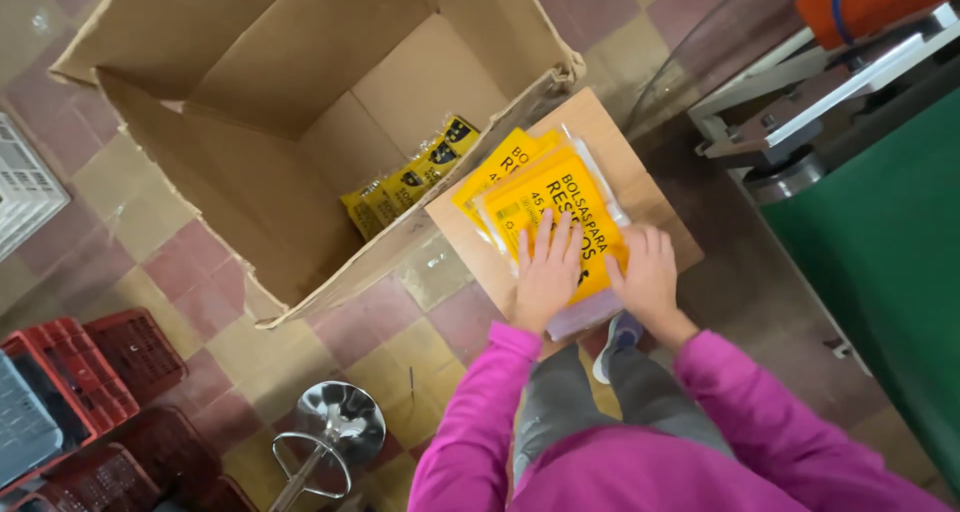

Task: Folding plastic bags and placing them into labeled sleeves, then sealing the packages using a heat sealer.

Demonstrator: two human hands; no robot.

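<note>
Several flat yellow plastic packets (pixel 545 207)

Packets (pixel 545 207) on board (pixel 660 207), right of box (pixel 300 122) seemingly holding more.

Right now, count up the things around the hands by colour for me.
Yellow packets under the hands: 2
Brown cardboard box: 1
Brown board under the packets: 1
Red crates: 2
Total: 6

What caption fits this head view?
Both hands, left hand and right hand, press a stack of yellow packets on a wooden board beside an open cardboard box.
</note>
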